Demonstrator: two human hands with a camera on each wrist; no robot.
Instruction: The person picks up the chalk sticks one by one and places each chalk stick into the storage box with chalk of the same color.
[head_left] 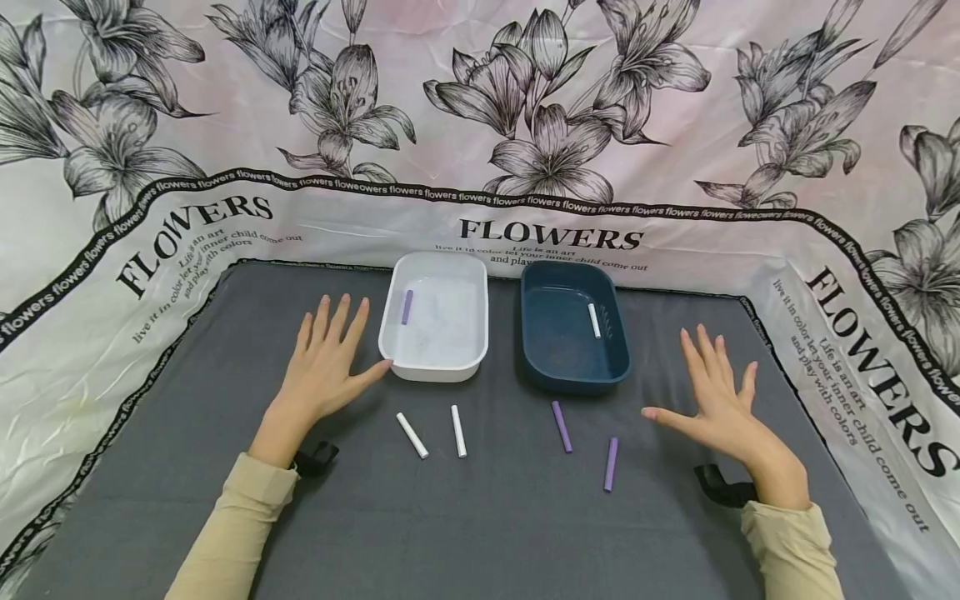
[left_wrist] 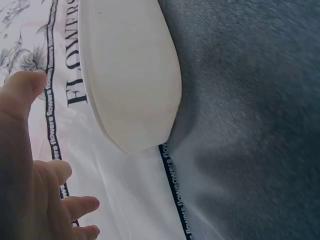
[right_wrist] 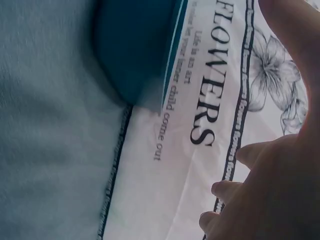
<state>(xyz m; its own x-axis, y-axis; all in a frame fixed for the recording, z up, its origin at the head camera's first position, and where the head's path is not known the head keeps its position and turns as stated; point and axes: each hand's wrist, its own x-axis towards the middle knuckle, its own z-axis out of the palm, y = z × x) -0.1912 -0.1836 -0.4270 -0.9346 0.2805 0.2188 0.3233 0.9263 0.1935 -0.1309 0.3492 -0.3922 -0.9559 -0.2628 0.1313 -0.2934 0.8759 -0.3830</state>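
Observation:
My left hand [head_left: 321, 367] is spread beside the white tub [head_left: 438, 372], holding nothing, its thumb tip close to the tub's near left corner. To the right of the dark blue tub [head_left: 576, 385], my right hand [head_left: 720, 408] has its fingers spread and holds nothing. A purple chalk stick [head_left: 407, 307] lies in the white tub, and a white chalk stick [head_left: 594, 320] in the blue one. On the cloth in front lie two white sticks, one slanted [head_left: 412, 436] and one steeper [head_left: 459, 431], plus two purple sticks, one farther [head_left: 562, 427] and one nearer [head_left: 611, 464].
A grey cloth [head_left: 480, 533] covers the work surface. Its printed white border [head_left: 345, 225] carries lettering, with a flower-patterned sheet [head_left: 420, 150] behind. Black straps [head_left: 317, 458] circle both wrists. The two tubs stand side by side with a narrow gap.

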